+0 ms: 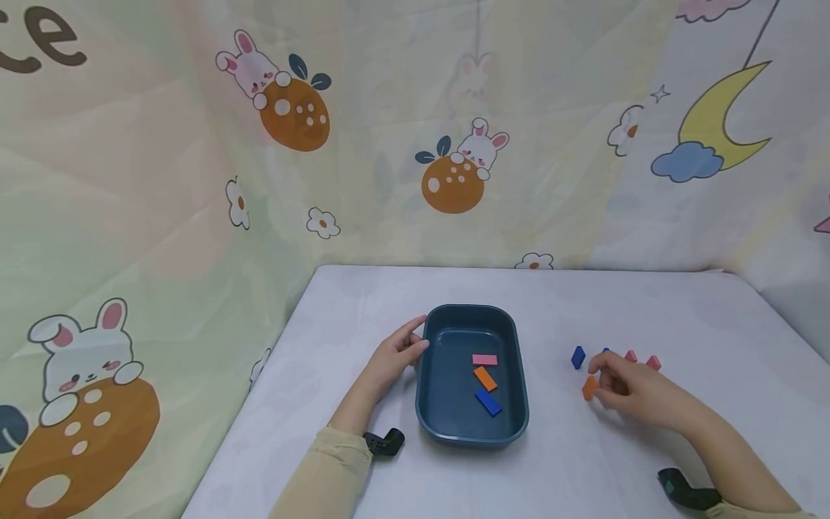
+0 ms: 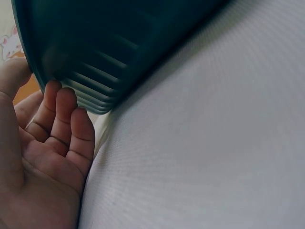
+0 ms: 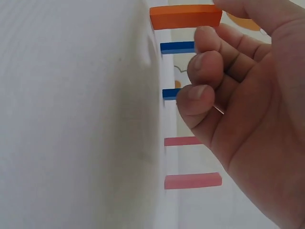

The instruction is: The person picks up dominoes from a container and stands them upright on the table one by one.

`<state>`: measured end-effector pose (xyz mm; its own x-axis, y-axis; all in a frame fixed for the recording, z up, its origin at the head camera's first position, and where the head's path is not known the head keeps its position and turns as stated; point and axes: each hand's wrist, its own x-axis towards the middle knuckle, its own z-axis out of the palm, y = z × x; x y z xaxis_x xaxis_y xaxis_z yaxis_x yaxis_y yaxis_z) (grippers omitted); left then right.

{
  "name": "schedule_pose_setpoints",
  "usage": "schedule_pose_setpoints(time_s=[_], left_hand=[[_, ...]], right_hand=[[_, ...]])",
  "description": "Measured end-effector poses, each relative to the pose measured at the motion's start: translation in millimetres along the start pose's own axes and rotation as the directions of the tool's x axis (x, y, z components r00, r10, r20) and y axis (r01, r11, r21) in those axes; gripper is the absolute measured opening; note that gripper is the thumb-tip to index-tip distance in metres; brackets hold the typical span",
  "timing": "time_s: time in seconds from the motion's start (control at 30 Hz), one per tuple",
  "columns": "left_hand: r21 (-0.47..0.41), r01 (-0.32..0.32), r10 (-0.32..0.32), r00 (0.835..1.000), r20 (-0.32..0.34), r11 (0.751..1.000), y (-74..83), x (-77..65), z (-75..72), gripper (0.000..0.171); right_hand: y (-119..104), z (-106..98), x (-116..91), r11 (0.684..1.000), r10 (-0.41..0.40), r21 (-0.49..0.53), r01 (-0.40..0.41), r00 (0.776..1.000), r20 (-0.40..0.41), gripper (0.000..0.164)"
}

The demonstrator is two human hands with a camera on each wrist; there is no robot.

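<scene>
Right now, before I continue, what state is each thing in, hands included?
Tray: upright, three blocks inside.
Pink block in tray: lying flat.
Orange block in tray: lying flat.
Blue block in tray: lying flat.
Outside orange block: upright, pinched; whether lifted, unclear.
Outside blue blocks: both upright.
Outside pink blocks: both upright.
Left hand: holds tray's left edge.
Right hand: pinches outside orange block.

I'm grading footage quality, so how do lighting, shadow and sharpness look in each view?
Head: soft, even light, with a faint shadow on the tabletop beneath the right hand; left wrist: the tray looks dim, pale streaks across its wall; right wrist: a broad grey shadow on the tabletop, while the orange block looks fairly crisp.
</scene>
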<state>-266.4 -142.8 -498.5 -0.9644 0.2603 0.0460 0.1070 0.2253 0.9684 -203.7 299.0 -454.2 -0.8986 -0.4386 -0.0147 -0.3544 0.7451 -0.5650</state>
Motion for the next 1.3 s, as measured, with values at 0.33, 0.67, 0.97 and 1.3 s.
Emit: schedule_pose_setpoints(time_s=[0.33, 0.67, 0.97, 1.3], left_hand=[[-0.011, 0.002, -0.002, 1.000, 0.000, 1.000, -0.3, 0.7, -0.1, 0.055], [-0.024, 0.010, -0.010, 1.000, 0.001, 1.000, 0.4, 0.4, -0.5, 0.056], [-0.022, 0.013, -0.013, 1.000, -0.006, 1.000, -0.3, 0.5, 1.2, 0.054], [-0.007, 0.018, -0.018, 1.000, -0.007, 1.000, -1.6, 0.4, 0.8, 0.055]], right_hand=[[-13, -9, 2, 0.995, -0.076, -0.061, 0.072, 0.995, -0.062, 0.027], [-48, -21, 27, 0.996, -0.091, 0.005, 0.091, 0.996, 0.026, 0.027], [-79, -21, 70, 0.995, -0.101, 0.016, 0.100, 0.988, 0.112, 0.024], [-115, -7, 125, 0.990, -0.142, 0.047, 0.135, 0.964, 0.225, 0.009]])
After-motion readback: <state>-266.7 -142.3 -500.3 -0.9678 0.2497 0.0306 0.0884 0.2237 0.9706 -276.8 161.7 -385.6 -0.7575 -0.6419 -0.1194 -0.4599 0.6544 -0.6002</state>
